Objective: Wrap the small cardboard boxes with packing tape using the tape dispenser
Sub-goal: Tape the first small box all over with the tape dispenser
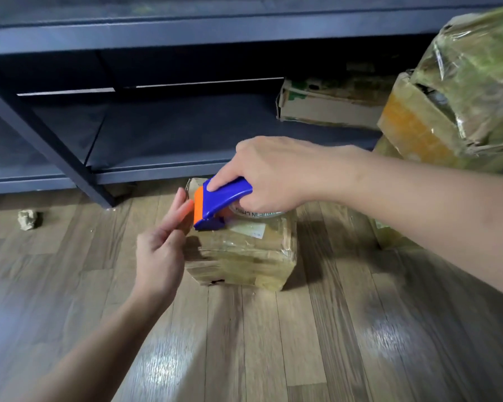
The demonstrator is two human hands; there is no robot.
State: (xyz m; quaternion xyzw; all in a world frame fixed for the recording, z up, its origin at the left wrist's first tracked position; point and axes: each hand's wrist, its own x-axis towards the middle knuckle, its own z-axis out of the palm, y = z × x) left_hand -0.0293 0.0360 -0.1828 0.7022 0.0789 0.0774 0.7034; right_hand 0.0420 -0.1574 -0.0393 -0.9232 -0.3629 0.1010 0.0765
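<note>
Wood-patterned floor point(273, 343) is seen across the lower part of the view, and a dark shelf rack point(157, 33) is set along the back. A small box point(244, 253), already covered with glossy tape, is placed on the floor just in front of the rack, near the middle of the view. A blue dispenser point(221, 198) with an orange front edge is rested on the box's top, at its left side, and a tape roll point(257, 214) is carried in it.

The dispenser's handle is gripped from above by the right hand point(273, 175), with the fingers curled round it and the forefinger laid along the blue top. The left hand point(160, 245) is held at the box's left side, with its fingers fairly straight and their tips raised close beside the orange edge. Whether tape is pinched between them cannot be told.

A crumpled lump point(28, 219) is seen on the floor at the far left, well apart from the box. A flat carton point(331, 105) is stored on the rack's lower shelf, and large film-wrapped boxes point(462, 91) are stacked at the right.
</note>
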